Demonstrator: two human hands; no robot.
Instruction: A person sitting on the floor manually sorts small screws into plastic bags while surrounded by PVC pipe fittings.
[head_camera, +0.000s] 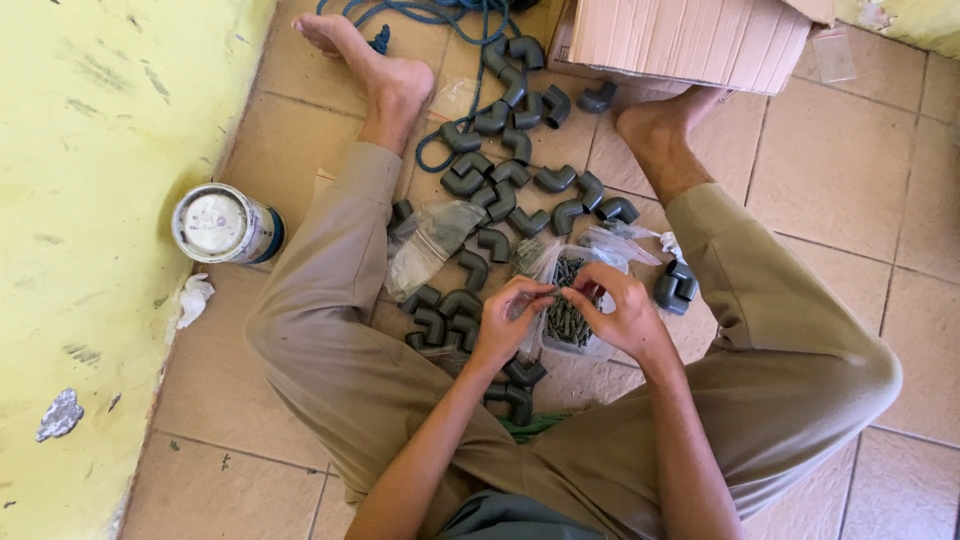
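Observation:
I sit on a tiled floor with my legs spread. My left hand (512, 318) and my right hand (612, 312) meet over a clear plastic bag (570, 318) of small grey plugs or screws. Both hands pinch the bag's top edge and a small piece between the fingertips. Several grey pipe elbows (505, 195) lie scattered between my legs, with more just below my left hand (440, 315). Two more elbows (675, 287) rest by my right thigh.
A tin can (222, 224) with a pale lid stands by the yellow wall (90, 200) at left. A cardboard box (690, 40) sits at the top by my right foot. Blue rope (430, 15) trails near my left foot. Empty plastic bags (430, 245) lie among the elbows.

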